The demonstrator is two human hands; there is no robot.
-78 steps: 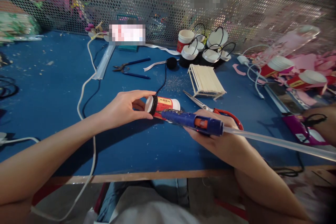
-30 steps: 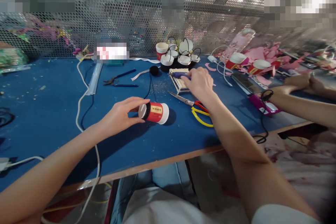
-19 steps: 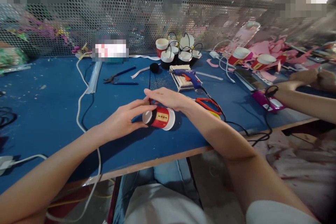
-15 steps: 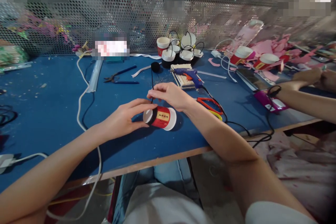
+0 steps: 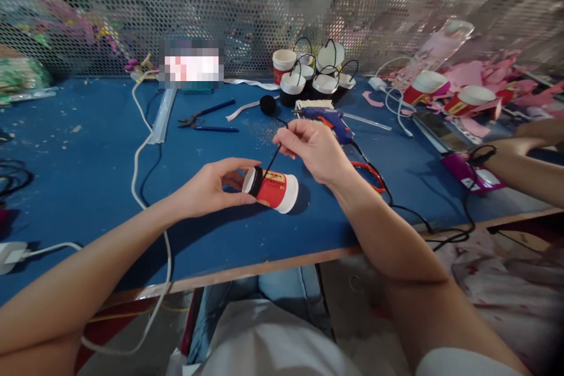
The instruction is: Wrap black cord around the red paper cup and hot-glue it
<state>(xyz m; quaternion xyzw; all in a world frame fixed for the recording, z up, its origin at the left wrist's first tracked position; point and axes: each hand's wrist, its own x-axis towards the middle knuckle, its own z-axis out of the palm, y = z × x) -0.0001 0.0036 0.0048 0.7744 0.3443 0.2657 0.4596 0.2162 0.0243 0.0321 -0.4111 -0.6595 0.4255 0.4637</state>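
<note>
A red and white paper cup (image 5: 277,190) lies on its side, with black cord wound round its base end. My left hand (image 5: 215,185) grips that end between thumb and fingers. From the winding, the black cord (image 5: 272,160) runs up to my right hand (image 5: 308,144), which pinches it above the cup. Beyond my fingers the cord leads to a small black ball of cord (image 5: 268,105) on the table.
Behind are several cups with black handles (image 5: 325,83), a blue glue gun (image 5: 324,116) on a stack of sticks, and blue-handled pliers (image 5: 207,114). A white cable (image 5: 133,188) crosses at left. At right are a co-worker's arm (image 5: 524,167) and pink scraps (image 5: 476,73).
My right hand has moved right, away from the cup, drawing the cord out slantwise. My left hand still holds the cup, which has rolled a little. The view has shifted slightly.
</note>
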